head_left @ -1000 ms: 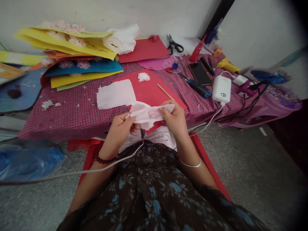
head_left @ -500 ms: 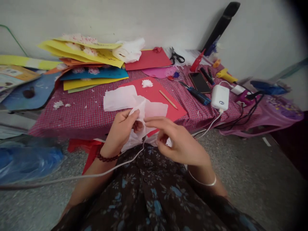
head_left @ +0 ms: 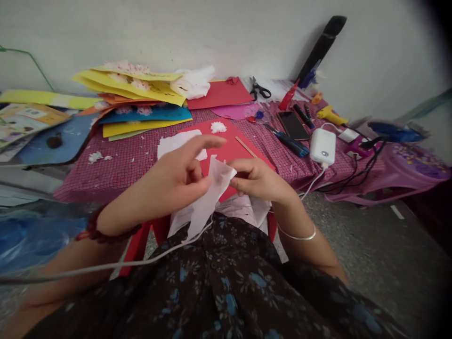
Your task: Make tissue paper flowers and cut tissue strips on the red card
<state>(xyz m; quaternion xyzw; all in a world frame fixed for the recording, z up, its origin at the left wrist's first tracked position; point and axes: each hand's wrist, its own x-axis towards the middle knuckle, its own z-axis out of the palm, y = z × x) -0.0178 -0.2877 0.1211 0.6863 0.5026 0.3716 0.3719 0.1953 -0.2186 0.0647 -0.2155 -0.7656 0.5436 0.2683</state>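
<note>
A thin white tissue sheet (head_left: 208,202) with a ragged edge hangs over the lap, its upper corner pinched between the thumb and fingers of my right hand (head_left: 259,176). My left hand (head_left: 176,176) is open beside it, index finger stretched out and the other fingers curled; its thumb tip is close to the tissue's left side. Behind the hands lies a red sheet (head_left: 229,141) bearing a small white paper tuft (head_left: 219,127) and a pencil (head_left: 246,147). A flat white tissue piece (head_left: 176,142) overlaps its left side. More white tissue (head_left: 242,210) rests on the lap.
Folded coloured cards (head_left: 141,115) with tufts are stacked at the back left. To the right lie scissors (head_left: 259,89), a blue cutter (head_left: 291,145), a phone (head_left: 293,125) and a white power bank (head_left: 323,147). A white cable (head_left: 151,261) crosses before my body.
My left hand has let go of the tissue and opened, with its index finger extended. My right hand now pinches the tissue's corner. The view has shifted slightly.
</note>
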